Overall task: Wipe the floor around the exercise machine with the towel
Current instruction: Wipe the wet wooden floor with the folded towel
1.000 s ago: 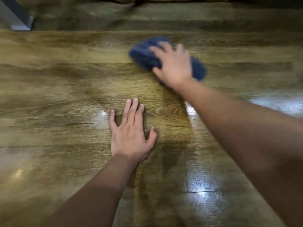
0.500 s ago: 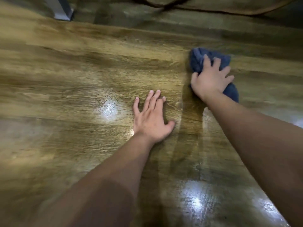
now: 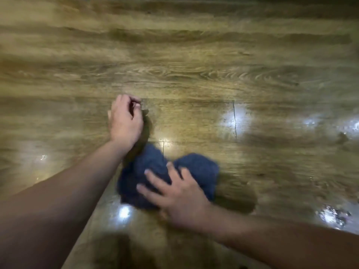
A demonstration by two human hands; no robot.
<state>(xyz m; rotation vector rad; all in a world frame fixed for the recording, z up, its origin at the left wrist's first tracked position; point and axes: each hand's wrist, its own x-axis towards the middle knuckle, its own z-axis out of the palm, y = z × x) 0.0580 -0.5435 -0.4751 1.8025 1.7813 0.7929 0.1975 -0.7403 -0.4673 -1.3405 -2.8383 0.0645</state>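
- Towel: dark blue, bunched into a rumpled heap, lying on the floor in the lower middle of the view. Edges are smeared by motion blur.
- Right hand: lies palm down on the near part of the towel, fingers spread and nearly straight, pointing up and to the left across the cloth. It presses on the towel; no curl around the fabric can be made out.
- Left hand: above and to the left of the towel, apart from it. Fingers loosely curled inward, thumb near the fingertips; nothing seen held. Whether it touches the floor cannot be told; a dark shadow lies just to its right.
- Left forearm: runs from the lower left corner up to the wrist, its edge passing just beside the towel's left side.
- Right forearm: enters from the lower right.
- Floor: wood-grain planks, brown, glossy. A plank joint shows right of centre. Bright light reflections are scattered across the surface, including one just below the towel.
- Exercise machine: not identifiable in this view.
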